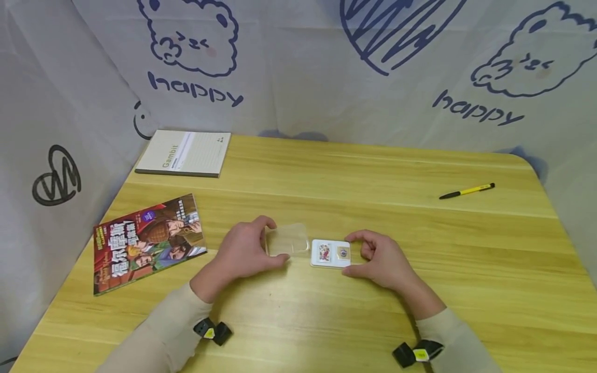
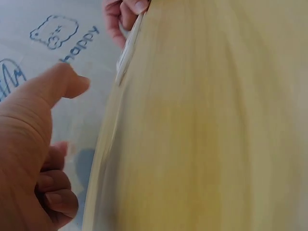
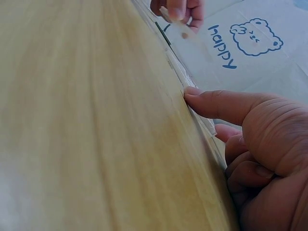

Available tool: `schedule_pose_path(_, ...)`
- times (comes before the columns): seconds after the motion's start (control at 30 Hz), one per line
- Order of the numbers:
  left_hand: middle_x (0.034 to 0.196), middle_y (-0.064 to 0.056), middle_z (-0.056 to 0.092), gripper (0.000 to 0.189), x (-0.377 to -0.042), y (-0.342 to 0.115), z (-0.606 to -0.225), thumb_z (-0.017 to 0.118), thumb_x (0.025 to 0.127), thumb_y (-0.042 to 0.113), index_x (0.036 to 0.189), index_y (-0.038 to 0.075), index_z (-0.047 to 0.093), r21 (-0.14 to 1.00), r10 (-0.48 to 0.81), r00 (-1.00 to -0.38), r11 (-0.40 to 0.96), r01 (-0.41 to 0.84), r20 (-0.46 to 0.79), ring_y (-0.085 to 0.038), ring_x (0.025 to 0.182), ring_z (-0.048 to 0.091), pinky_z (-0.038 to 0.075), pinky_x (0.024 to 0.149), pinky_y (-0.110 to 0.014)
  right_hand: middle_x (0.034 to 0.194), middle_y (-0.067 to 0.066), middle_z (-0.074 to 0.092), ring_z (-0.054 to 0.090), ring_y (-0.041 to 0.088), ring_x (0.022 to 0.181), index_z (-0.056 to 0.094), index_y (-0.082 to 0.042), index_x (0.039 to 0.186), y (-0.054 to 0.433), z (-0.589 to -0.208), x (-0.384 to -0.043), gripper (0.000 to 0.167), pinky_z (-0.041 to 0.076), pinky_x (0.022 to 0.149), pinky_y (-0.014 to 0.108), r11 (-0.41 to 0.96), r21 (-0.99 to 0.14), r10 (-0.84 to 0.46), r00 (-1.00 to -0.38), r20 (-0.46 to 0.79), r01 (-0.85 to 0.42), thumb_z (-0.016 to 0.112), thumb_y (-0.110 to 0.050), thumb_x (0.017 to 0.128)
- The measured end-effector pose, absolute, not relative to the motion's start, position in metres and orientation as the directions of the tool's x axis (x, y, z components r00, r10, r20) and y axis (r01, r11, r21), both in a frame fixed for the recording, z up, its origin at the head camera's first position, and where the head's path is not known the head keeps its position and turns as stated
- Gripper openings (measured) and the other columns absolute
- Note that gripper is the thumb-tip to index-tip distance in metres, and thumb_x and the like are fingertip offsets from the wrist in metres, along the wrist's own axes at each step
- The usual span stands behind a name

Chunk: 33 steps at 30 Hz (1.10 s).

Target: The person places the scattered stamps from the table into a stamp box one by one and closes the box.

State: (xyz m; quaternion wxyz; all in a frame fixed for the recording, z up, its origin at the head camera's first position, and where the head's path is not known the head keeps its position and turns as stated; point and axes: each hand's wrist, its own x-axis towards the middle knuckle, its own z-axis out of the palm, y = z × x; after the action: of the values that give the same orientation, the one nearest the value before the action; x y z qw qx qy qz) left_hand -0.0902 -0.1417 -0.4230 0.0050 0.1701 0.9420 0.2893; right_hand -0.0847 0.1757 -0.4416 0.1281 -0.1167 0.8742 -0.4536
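My left hand (image 1: 244, 246) grips the left end of a clear plastic cover (image 1: 294, 239), thumb on the near side and index finger on the far side. In the right wrist view, the see-through cover (image 3: 185, 34) looks tilted above the table. Just right of it a flat white case (image 1: 330, 254) lies on the table, with a colourful picture on its left half and a gold square with a dark emblem on its right. My right hand (image 1: 384, 261) holds that case by its right end between thumb and index finger, the other fingers curled in.
A comic-style magazine (image 1: 149, 243) lies to the left on the wooden table (image 1: 298, 321). Behind it is a notebook (image 1: 184, 153) at the back left corner. A yellow and black pen (image 1: 467, 191) lies at the back right. White cloth (image 1: 298, 67) with drawings hangs behind the table.
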Motion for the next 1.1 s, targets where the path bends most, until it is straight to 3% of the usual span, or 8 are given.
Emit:
schedule_pose_path(0.27, 0.065, 0.008, 0.05, 0.066, -0.089, -0.115, -0.419, 0.088, 0.067, 0.045, 0.115, 0.007, 0.064, 0.601, 0.339, -0.929, 0.716, 0.356, 0.147, -0.01, 0.053, 0.044, 0.04, 0.052, -0.03, 0.063, -0.004, 0.036, 0.035, 0.012, 0.058, 0.068, -0.011, 0.114, 0.175, -0.441, -0.085, 0.056, 0.037, 0.07, 0.035, 0.571, -0.816, -0.32, -0.94, -0.116, -0.094, 0.095, -0.021, 0.067)
schedule_pose_path(0.6, 0.067, 0.008, 0.053, 0.066, -0.096, -0.087, -0.422, 0.087, 0.066, 0.047, 0.115, 0.008, 0.064, 0.579, 0.428, -0.898, 0.71, 0.402, 0.1, -0.009, 0.056, 0.048, 0.04, 0.051, -0.027, 0.063, -0.004, 0.037, 0.035, 0.012, 0.058, 0.068, -0.012, 0.114, 0.176, -0.439, -0.084, 0.055, 0.037, 0.071, 0.035, 0.564, -0.821, -0.322, -0.939, -0.12, -0.089, 0.095, -0.022, 0.068)
schedule_pose_path(1.1, 0.07, 0.005, 0.058, 0.062, -0.102, -0.067, -0.429, 0.087, 0.067, 0.04, 0.114, 0.006, 0.063, 0.638, 0.488, -0.873, 0.669, 0.381, 0.009, -0.009, 0.058, 0.052, 0.044, 0.052, -0.026, 0.064, -0.004, 0.037, 0.035, 0.012, 0.058, 0.068, -0.007, 0.115, 0.177, -0.442, -0.084, 0.058, 0.037, 0.067, 0.032, 0.547, -0.831, -0.319, -0.943, -0.095, -0.101, 0.096, -0.022, 0.066)
